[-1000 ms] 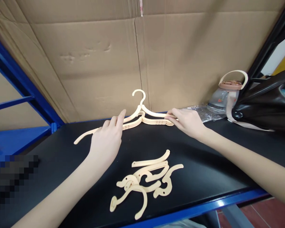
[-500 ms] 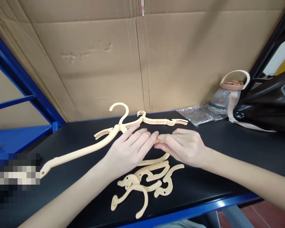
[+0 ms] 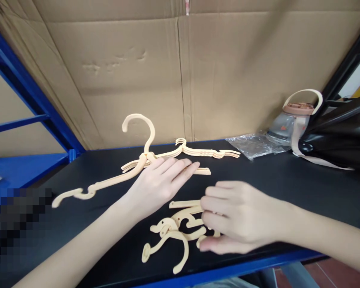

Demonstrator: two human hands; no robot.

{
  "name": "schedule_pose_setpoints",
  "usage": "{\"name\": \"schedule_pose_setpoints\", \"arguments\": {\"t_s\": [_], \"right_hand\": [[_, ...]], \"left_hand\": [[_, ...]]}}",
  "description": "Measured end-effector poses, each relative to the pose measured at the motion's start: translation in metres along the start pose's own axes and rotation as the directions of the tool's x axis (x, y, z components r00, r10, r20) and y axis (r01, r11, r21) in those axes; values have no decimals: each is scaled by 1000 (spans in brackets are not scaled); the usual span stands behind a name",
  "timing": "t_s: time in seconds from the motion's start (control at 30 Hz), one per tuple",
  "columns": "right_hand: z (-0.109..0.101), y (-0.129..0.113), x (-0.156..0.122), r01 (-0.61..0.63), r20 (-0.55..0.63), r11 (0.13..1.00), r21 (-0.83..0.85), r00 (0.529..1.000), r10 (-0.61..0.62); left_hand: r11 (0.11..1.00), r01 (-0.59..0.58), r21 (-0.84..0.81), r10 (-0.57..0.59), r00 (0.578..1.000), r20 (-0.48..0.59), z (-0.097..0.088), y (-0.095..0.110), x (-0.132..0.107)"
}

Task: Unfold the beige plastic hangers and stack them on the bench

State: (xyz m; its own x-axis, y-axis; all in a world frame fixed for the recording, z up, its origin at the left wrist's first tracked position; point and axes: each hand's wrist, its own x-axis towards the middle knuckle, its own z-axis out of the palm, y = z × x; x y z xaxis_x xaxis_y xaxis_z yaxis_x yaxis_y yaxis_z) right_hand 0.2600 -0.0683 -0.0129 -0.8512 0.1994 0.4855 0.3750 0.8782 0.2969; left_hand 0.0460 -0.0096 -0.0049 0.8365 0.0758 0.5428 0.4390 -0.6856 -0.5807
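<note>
A cream plastic clothes hanger (image 3: 115, 181) with an upright hook is gripped by my left hand (image 3: 160, 184), whose fingers are wrapped over its right side. Beyond those fingertips the end of a straight bar pokes out. My right hand (image 3: 240, 218) hovers low over loose hanger parts (image 3: 183, 246) near the front of the table; its fingers are curved, the thumb is apart, and no held part shows. Those parts include a loose hook, curved arm pieces and a straight bar (image 3: 184, 204). Some of them are partly hidden beneath the right hand.
Several finished hangers lie stacked (image 3: 198, 152) at the back. A clear plastic bag (image 3: 250, 146) and a water bottle (image 3: 288, 124) with a strap stand at the back right, beside a black bag (image 3: 342, 136). Cardboard (image 3: 132, 80) walls off the rear; a blue frame (image 3: 54, 128) rises on the left.
My right hand has left the hanger and come down towards me over the loose parts. The hanger has turned in my left hand, so its left arm now shows its notched end.
</note>
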Motion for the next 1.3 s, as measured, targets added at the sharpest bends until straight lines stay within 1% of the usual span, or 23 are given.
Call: {"name": "schedule_pose_setpoints", "arguments": {"t_s": [0.03, 0.07, 0.1, 0.13, 0.23, 0.33, 0.47, 0.6, 0.67, 0.77, 0.87, 0.93, 1.0, 1.1, 1.13, 1.17, 1.23, 1.3], "right_hand": [[1, -4, 1, -36, 131, 996, 77, 991, 26], [3, -7, 2, -77, 238, 987, 142, 970, 42], [4, -8, 2, -113, 316, 974, 196, 948, 46], [4, -8, 2, -145, 368, 961, 235, 928, 50], [3, -2, 2, -226, 450, 930, 291, 890, 76], [0, 2, 2, -274, 473, 905, 326, 876, 95], [-4, 2, 1, -364, 471, 854, 373, 867, 164], [-13, 4, 1, -395, 438, 803, 447, 879, 190], [-18, 9, 1, -416, 413, 761, 498, 885, 214], [-26, 18, 0, -441, 344, 673, 594, 895, 283], [-28, 29, -1, -421, 248, 597, 683, 902, 353], [-26, 36, -2, -420, 205, 571, 705, 892, 403], [-23, 42, -4, -454, 177, 558, 694, 860, 478], [-17, 49, -7, -547, 135, 570, 613, 784, 606], [-15, 51, -8, -576, 121, 581, 576, 762, 636], [-14, 51, -9, -596, 110, 599, 534, 752, 650], [-11, 51, -9, -613, 82, 670, 420, 760, 644], [-7, 49, -9, -598, 29, 764, 243, 792, 610]], "left_hand": [[1000, 8, -11, -8, 1000, -4, 0, 0, 0], [1000, 14, -21, -15, 1000, -9, 0, 0, 0], [999, 17, -29, -17, 1000, -15, 0, 1, 0], [999, 17, -35, -17, 1000, -20, -1, 1, 0], [998, 18, -54, -19, 999, -26, -2, 1, 0], [991, 51, -120, -55, 998, -32, -2, 3, 1], [976, 87, -200, -89, 996, -3, 0, 6, 2], [979, 83, -187, -83, 997, 11, 3, 7, 2], [982, 85, -166, -82, 996, 25, 5, 7, 1], [982, 100, -158, -94, 994, 47, 7, 7, 0], [977, 109, -184, -100, 993, 56, 8, 6, 1], [980, 101, -173, -97, 995, 36, 8, 6, 1], [986, 94, -138, -94, 996, 4, 7, 6, 1], [990, 96, -104, -98, 995, -17, 5, 6, 2], [990, 100, -99, -102, 995, -15, 4, 6, 2], [990, 104, -96, -106, 994, -11, 3, 7, 2], [989, 114, -92, -116, 993, -13, 2, 6, 3], [988, 130, -80, -133, 990, -40, 2, 6, 3]]}}
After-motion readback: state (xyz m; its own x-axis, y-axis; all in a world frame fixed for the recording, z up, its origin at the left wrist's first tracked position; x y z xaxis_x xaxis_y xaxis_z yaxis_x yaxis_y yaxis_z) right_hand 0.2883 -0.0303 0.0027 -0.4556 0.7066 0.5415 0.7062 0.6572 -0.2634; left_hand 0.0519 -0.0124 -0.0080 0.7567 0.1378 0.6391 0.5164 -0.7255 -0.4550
